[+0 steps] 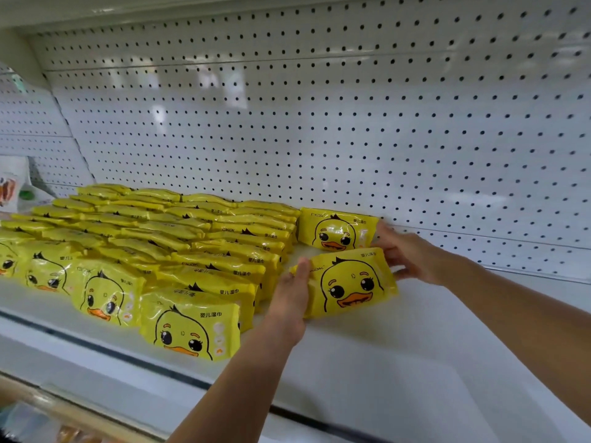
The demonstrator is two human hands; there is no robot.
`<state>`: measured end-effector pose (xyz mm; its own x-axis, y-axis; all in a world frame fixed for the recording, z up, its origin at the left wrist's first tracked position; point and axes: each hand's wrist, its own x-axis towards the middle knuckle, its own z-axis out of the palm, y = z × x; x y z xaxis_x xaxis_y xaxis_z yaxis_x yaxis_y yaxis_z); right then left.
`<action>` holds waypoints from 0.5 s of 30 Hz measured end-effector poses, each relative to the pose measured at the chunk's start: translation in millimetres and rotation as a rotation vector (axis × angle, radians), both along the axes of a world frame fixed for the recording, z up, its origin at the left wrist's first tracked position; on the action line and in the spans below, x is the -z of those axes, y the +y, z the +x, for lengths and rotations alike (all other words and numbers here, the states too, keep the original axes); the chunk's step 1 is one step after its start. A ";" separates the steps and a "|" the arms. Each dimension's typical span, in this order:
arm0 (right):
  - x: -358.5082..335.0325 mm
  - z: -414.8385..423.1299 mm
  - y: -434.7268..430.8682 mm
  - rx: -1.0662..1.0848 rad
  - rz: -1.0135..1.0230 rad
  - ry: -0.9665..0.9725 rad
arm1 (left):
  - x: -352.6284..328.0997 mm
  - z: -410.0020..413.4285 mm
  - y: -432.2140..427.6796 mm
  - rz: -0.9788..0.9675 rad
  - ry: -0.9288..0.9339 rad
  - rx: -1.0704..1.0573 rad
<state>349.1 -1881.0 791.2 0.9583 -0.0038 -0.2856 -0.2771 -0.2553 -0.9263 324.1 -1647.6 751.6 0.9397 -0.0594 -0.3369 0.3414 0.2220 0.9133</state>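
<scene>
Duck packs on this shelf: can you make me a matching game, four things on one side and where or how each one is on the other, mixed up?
Things:
1. held pack
2. rear pack
3. pegboard
4. front row pack

Descriptions:
a. white with rows of dark holes
b. foremost in its row, left of the hands
c. gripped at its ends by the left hand and the right hand
d. upright just behind the held one

Pairs: 1-c, 2-d, 3-a, 4-b
</scene>
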 end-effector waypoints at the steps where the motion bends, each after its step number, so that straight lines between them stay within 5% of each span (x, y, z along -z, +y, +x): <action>1: -0.9 -9.5 -2.6 -0.102 0.057 0.064 | -3.0 -0.9 -3.6 0.003 -0.009 0.016; 11: 6.9 -51.8 -42.7 0.086 0.000 -0.245 | -16.2 7.2 -51.2 0.265 -0.345 0.229; 15: 9.3 -56.7 -65.0 0.239 0.010 -0.315 | -20.9 26.0 -66.4 0.250 -0.335 0.229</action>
<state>292.5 -1945.9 781.9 0.9715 -0.2362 0.0209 -0.0296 -0.2083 -0.9776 350.1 -1714.0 772.5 0.9712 -0.2334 -0.0481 0.0336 -0.0657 0.9973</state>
